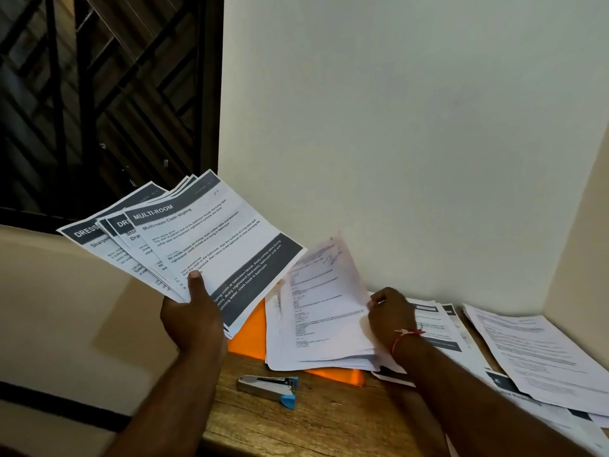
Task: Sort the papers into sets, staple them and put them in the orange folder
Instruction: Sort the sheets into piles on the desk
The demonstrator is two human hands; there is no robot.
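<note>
White printed papers (534,354): part-sorted, none visibly stapled or filed.
Left hand (191,318) grips fanned sheets (211,239); right hand (392,315) pinches lifted sheet (326,301) over orange folder (248,331).

A home corner: wooden table (296,420) against plain walls (395,127), beside a grilled window (99,94).

Fanned printed sheets (204,245) are held up at the left. A white paper stack (329,351) covers the orange folder (248,328), its top sheet (316,291) lifted. The silver-and-blue stapler (268,387) lies nearer.
</note>
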